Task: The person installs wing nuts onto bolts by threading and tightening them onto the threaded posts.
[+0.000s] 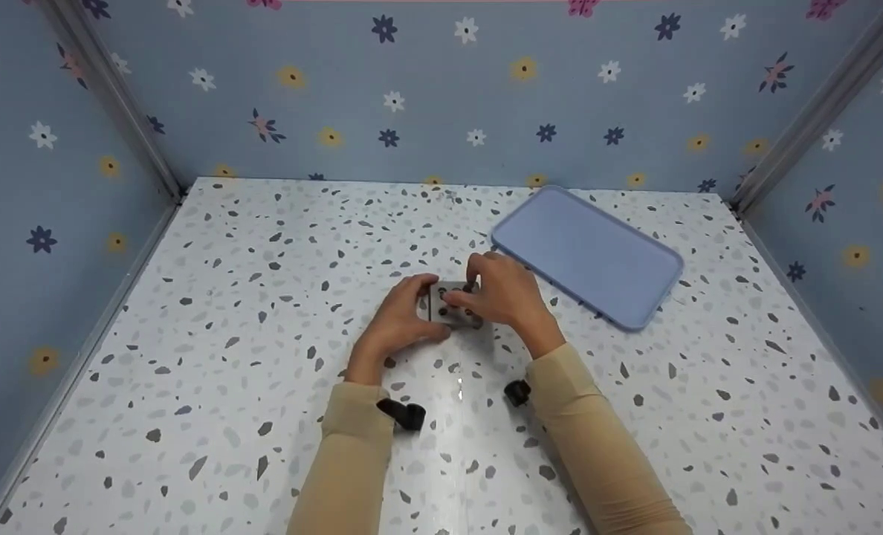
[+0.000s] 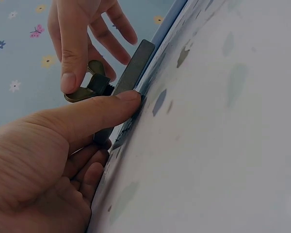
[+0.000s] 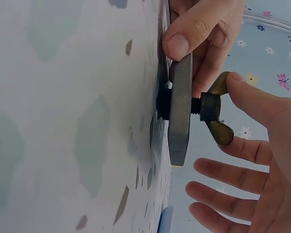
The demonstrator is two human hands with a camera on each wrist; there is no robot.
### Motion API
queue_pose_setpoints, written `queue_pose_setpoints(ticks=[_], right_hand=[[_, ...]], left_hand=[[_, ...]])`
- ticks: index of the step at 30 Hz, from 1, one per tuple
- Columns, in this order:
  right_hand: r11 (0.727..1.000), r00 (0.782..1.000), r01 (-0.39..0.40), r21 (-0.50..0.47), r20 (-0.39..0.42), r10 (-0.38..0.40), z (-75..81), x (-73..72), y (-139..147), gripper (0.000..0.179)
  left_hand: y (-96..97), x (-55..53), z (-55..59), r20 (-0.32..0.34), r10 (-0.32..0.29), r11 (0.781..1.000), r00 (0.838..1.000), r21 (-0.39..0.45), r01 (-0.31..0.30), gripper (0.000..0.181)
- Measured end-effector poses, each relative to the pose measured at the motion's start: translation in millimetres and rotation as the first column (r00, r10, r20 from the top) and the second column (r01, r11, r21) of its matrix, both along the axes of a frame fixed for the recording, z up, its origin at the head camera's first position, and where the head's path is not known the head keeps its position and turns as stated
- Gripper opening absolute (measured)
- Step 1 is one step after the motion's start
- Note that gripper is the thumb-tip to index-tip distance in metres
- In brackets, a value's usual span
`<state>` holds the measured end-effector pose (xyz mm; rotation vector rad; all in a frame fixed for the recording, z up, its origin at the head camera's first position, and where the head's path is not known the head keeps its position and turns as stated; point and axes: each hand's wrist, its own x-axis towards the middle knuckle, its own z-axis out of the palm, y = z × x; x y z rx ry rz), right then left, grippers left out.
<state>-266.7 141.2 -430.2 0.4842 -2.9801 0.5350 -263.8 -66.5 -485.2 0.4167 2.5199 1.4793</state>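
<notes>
A small grey metal plate (image 1: 456,320) with several holes lies in front of me, close over the table. My left hand (image 1: 399,316) grips its left end, thumb along the near edge and fingers at the far one. Seen edge-on in the right wrist view, the plate (image 3: 180,121) carries a brass-coloured wing screw (image 3: 211,107) with a dark hub, its threads showing between hub and plate. My right hand (image 1: 507,293) pinches the wings between thumb and index finger, its other fingers spread. Under the plate, a dark round piece (image 3: 163,104) shows beneath the screw.
A pale blue rectangular tray (image 1: 590,253) lies slantwise to the right, just beyond my right hand. The white speckled table (image 1: 226,371) is bordered by flowered blue panels (image 1: 427,89) at the back and both sides.
</notes>
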Motion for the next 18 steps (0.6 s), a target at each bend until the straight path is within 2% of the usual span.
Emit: queue_pose_setpoints(ticks=[18], right_hand=[[0.998, 0.997, 0.065, 0.023, -0.036, -0.064, -2.6, 0.1, -6.9, 0.051]], left_hand=[[-0.7, -0.5, -1.0, -0.009, -0.004, 1.000, 1.000, -0.012, 0.004, 0.095]])
